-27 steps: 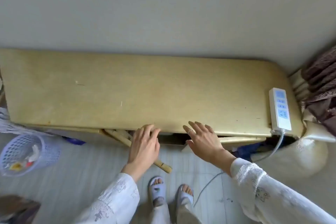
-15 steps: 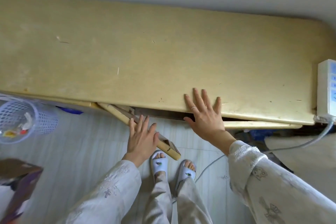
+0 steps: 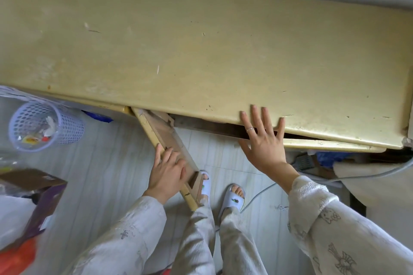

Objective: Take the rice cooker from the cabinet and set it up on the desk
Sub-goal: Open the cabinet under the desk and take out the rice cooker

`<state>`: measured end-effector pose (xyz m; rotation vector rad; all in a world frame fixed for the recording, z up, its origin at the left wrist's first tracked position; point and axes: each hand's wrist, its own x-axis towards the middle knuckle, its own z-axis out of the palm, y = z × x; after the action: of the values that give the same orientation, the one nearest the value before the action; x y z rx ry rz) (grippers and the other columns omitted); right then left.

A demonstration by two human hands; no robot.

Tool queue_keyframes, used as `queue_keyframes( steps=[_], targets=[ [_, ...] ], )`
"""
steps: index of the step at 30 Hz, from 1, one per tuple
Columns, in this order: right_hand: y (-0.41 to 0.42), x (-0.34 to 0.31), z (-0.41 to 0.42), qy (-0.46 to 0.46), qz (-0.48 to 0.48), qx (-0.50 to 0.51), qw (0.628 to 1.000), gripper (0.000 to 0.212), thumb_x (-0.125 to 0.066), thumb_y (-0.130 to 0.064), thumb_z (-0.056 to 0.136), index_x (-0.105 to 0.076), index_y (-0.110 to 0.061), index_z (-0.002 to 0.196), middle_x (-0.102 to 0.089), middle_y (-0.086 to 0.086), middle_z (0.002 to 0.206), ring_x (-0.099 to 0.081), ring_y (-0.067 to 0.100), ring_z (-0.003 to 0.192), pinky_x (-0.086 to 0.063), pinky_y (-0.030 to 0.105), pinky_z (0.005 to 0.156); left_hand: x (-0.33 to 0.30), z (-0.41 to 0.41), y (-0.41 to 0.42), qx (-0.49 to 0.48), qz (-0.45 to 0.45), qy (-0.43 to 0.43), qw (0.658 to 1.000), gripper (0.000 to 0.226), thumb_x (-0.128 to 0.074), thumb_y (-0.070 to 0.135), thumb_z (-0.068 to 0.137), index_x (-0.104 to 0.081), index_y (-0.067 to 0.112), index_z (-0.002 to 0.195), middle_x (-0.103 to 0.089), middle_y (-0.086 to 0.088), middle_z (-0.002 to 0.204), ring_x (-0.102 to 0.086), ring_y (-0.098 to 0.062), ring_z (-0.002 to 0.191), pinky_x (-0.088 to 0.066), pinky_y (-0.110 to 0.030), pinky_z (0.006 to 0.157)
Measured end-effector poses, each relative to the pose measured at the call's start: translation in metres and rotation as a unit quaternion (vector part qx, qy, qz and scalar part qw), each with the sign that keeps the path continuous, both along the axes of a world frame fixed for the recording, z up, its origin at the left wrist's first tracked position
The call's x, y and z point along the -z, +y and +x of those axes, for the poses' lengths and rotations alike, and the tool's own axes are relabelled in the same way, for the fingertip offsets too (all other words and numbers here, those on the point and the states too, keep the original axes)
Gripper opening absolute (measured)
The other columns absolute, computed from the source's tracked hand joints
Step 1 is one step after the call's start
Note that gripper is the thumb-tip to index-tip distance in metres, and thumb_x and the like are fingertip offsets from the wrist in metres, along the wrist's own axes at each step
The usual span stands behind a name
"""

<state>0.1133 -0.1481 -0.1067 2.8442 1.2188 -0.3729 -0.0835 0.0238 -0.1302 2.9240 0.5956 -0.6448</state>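
Observation:
A long yellow desk point(image 3: 201, 47) runs across the view against the wall. Below its front edge a wooden cabinet door point(image 3: 166, 140) stands swung out toward me. My left hand point(image 3: 167, 172) lies on the door's top edge with its fingers curled over it. My right hand point(image 3: 263, 143) is spread flat, fingertips resting on the desk's front edge above the dark cabinet opening point(image 3: 210, 128). The rice cooker is hidden from view.
A lilac mesh bin point(image 3: 67, 127) with scraps stands on the floor at left. A brown and purple box point(image 3: 42, 187) lies at lower left. A grey cable point(image 3: 375, 174) trails across the floor at right. My slippered feet point(image 3: 232, 196) stand close to the door.
The cabinet door has swung further out toward me with my left hand on it. My right hand stays on the desk edge. The camera has dipped closer to the desk.

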Motion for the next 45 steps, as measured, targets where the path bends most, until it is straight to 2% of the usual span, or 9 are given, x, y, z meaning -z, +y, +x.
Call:
queue_keyframes(
  steps=[3, 5, 9, 13, 17, 21, 34, 41, 45],
  targets=[
    [-0.012, 0.001, -0.010, -0.008, 0.013, -0.009, 1.000, 0.077, -0.070, -0.032, 0.075, -0.035, -0.017, 0.142, -0.035, 0.014, 0.151, -0.032, 0.037, 0.139, -0.024, 0.067, 0.104, 0.000, -0.013, 0.003, -0.010, 0.001, 0.008, 1.000, 0.033, -0.039, 0.025, 0.075, -0.071, 0.017, 0.076, -0.069, -0.008, 0.097, -0.064, -0.030, 0.100, -0.005, -0.045, 0.113],
    [-0.022, 0.002, -0.016, -0.011, 0.040, -0.020, 0.999, 0.062, -0.068, -0.023, 0.077, -0.048, -0.012, 0.135, -0.039, 0.015, 0.148, -0.034, 0.036, 0.138, -0.024, 0.064, 0.107, -0.007, -0.012, 0.001, -0.047, -0.008, -0.021, 0.999, 0.027, -0.053, 0.016, 0.074, -0.069, 0.011, 0.095, -0.064, -0.014, 0.110, -0.061, -0.033, 0.102, -0.026, -0.047, 0.108],
    [-0.055, 0.010, -0.019, -0.015, 0.054, -0.044, 0.997, 0.046, -0.072, -0.006, 0.070, -0.063, -0.009, 0.115, -0.064, 0.012, 0.122, -0.059, 0.032, 0.115, -0.040, 0.057, 0.102, -0.027, 0.017, -0.007, -0.100, -0.043, -0.114, 0.988, 0.054, -0.060, 0.006, 0.074, -0.048, 0.006, 0.126, -0.047, -0.023, 0.134, -0.053, -0.039, 0.108, -0.050, -0.046, 0.087],
    [-0.078, 0.015, -0.005, 0.014, 0.001, 0.031, 0.999, 0.054, -0.072, -0.017, 0.074, -0.057, -0.011, 0.125, -0.062, 0.014, 0.125, -0.057, 0.035, 0.117, -0.039, 0.060, 0.100, -0.034, 0.070, -0.019, -0.004, -0.044, -0.174, 0.984, 0.064, -0.057, 0.005, 0.074, -0.038, 0.007, 0.135, -0.036, -0.025, 0.144, -0.041, -0.044, 0.126, -0.040, -0.055, 0.101],
    [-0.077, 0.014, 0.007, 0.046, -0.001, 0.055, 0.997, 0.048, -0.042, -0.043, 0.085, -0.062, -0.014, 0.119, -0.066, 0.012, 0.113, -0.062, 0.035, 0.108, -0.040, 0.060, 0.098, -0.032, 0.115, -0.042, 0.079, -0.049, -0.150, 0.984, 0.069, -0.060, 0.009, 0.076, -0.035, 0.009, 0.140, -0.027, -0.025, 0.151, -0.024, -0.044, 0.139, -0.019, -0.061, 0.110],
    [-0.078, 0.013, 0.015, 0.105, -0.010, 0.072, 0.992, 0.044, -0.054, -0.048, 0.085, -0.066, -0.015, 0.112, -0.058, 0.010, 0.111, -0.054, 0.032, 0.107, -0.025, 0.058, 0.109, -0.027, 0.135, -0.061, 0.075, -0.053, -0.110, 0.990, 0.074, -0.051, 0.016, 0.086, -0.011, 0.015, 0.148, 0.000, -0.022, 0.157, 0.003, -0.040, 0.144, 0.000, -0.059, 0.114],
    [-0.169, 0.000, -0.012, 0.234, -0.157, -0.049, 0.958, 0.050, -0.053, -0.058, 0.080, -0.062, -0.027, 0.119, -0.059, -0.001, 0.123, -0.046, 0.020, 0.121, -0.021, 0.034, 0.109, -0.029, 0.134, -0.091, 0.084, -0.050, -0.073, 0.992, 0.079, -0.051, 0.016, 0.086, -0.005, 0.019, 0.149, 0.007, -0.022, 0.156, 0.009, -0.042, 0.143, -0.001, -0.067, 0.110],
    [-0.205, -0.005, -0.016, 0.180, -0.132, 0.057, 0.973, 0.042, -0.039, -0.041, 0.095, -0.065, -0.017, 0.117, -0.063, 0.003, 0.119, -0.048, 0.022, 0.121, -0.010, 0.038, 0.118, -0.029, 0.141, -0.109, 0.101, -0.046, -0.072, 0.991, 0.075, -0.050, 0.016, 0.086, -0.009, 0.014, 0.148, 0.003, -0.021, 0.157, 0.005, -0.041, 0.144, -0.003, -0.070, 0.108],
    [-0.221, -0.001, -0.016, 0.145, -0.131, 0.093, 0.976, 0.039, -0.037, -0.030, 0.095, -0.068, -0.013, 0.112, -0.064, 0.007, 0.114, -0.054, 0.027, 0.109, -0.028, 0.034, 0.109, -0.029, 0.145, -0.111, 0.116, -0.045, -0.080, 0.989, 0.075, -0.052, 0.015, 0.084, -0.013, 0.012, 0.148, -0.002, -0.023, 0.156, 0.001, -0.042, 0.144, -0.005, -0.070, 0.108]
  ],
)
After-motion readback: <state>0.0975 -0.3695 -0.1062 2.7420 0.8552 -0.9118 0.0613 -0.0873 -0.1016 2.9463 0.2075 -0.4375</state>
